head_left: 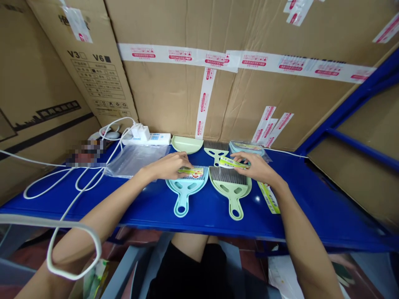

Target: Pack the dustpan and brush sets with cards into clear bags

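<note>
Labels, yellow-green and printed, in both hands. Left hand (179, 164) pinches one label (191, 172) over bristles of blue brush-and-dustpan set (186, 187); right hand (251, 166) pinches the other label (232, 163), tilted, above bristles of green brush-and-dustpan set (232, 189). Both sets lie side by side on blue table (149, 211), handles toward person. Loose label strip (268, 197) lies right of green set.

We have a single view, so nothing is shared with another. It looks from the wearer's head, forward and steeply down, taking in our own lap at the near edge, the blue table (137, 207) close below, and the cardboard wall (174, 95) facing us at the far side.
</note>
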Action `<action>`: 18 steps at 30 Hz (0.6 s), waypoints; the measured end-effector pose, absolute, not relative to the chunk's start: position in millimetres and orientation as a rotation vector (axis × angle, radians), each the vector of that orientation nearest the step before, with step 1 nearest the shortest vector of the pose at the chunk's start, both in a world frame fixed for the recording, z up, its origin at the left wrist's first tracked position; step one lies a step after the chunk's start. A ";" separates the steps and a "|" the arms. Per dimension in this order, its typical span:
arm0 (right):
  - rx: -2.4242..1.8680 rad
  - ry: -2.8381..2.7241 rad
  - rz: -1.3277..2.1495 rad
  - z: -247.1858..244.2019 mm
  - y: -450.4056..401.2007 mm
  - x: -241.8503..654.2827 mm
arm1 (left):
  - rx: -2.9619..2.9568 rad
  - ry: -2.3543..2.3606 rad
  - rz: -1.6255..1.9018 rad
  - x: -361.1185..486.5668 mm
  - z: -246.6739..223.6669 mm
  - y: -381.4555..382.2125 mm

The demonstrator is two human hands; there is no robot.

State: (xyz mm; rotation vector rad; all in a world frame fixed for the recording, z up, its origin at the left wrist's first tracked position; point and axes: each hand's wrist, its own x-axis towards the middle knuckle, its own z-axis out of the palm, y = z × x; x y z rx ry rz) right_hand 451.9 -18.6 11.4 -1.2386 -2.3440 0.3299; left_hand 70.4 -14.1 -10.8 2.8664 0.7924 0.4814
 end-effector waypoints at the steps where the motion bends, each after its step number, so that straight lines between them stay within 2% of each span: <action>1: -1.234 -2.332 0.329 11.9 -19.2 451.5 | 2.869 0.791 0.488 70.3 -11.0 -13.9; 11: -1.254 -2.130 0.286 13.8 -10.7 471.2 | 2.839 0.738 0.576 70.1 -14.4 -11.8; 18: -1.168 -2.520 0.429 7.4 -28.4 432.4 | 2.893 0.784 0.495 70.1 -9.8 -14.1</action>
